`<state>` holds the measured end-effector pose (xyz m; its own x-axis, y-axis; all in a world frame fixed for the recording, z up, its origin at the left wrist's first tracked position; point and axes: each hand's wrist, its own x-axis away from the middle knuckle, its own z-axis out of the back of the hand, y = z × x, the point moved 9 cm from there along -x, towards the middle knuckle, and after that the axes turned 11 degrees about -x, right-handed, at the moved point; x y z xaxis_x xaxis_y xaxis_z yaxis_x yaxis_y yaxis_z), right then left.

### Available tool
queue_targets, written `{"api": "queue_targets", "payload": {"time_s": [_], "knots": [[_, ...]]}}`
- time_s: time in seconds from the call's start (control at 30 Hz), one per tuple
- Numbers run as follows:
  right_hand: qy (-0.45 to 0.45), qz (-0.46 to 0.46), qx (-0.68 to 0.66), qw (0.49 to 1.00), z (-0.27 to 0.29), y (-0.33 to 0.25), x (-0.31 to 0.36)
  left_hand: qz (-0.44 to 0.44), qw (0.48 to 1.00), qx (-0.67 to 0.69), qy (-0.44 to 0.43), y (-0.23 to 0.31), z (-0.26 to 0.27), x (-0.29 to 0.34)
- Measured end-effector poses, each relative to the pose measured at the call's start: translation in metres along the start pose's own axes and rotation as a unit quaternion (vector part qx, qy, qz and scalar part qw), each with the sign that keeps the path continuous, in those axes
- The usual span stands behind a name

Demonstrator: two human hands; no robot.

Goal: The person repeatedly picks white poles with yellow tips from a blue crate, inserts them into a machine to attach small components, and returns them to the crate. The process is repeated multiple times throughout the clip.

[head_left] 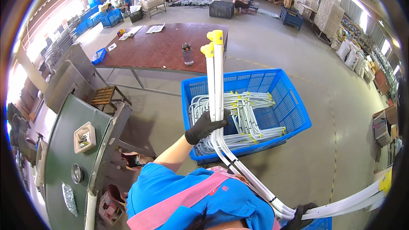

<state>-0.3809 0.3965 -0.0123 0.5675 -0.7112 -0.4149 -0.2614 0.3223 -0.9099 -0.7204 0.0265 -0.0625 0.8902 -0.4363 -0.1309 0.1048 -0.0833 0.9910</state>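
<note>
My left hand [207, 127], in a dark glove, is wrapped round a bundle of bent white tubes [216, 81] with yellow end fittings at the top. The bundle runs down across my front and bends away to the lower right, where another yellow fitting shows. At that lower bend my right hand [300, 217], also gloved, grips the same tubes; its fingers are partly hidden. Beyond my left hand stands a large blue plastic crate [294, 102] holding many similar bent tubes [251, 115] with yellow ends, stacked flat.
A brown table [162, 44] with a jar [187, 54] stands beyond the crate. On my left is a green conveyor belt [64, 153] carrying a small bin [85, 137] and a metal bowl [76, 173]. A wooden stool [104, 97] sits beside it. Another blue crate [319, 223] is at lower right. People work far off.
</note>
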Motion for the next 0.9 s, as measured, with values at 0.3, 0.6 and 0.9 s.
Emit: {"api": "queue_targets", "payload": {"time_s": [0.3,0.6,0.9], "knots": [[0.025,-0.045,-0.030,0.998,0.001,0.003,-0.001,0.000,1.000,-0.003,0.014,0.001,-0.002,0.000],[0.032,-0.129,-0.073,0.988,-0.004,0.034,-0.019,-0.006,0.996,-0.076,0.049,0.005,-0.007,0.000],[0.018,-0.144,-0.157,0.977,-0.006,0.091,-0.029,-0.056,0.956,-0.275,0.089,0.039,-0.023,0.001]]}}
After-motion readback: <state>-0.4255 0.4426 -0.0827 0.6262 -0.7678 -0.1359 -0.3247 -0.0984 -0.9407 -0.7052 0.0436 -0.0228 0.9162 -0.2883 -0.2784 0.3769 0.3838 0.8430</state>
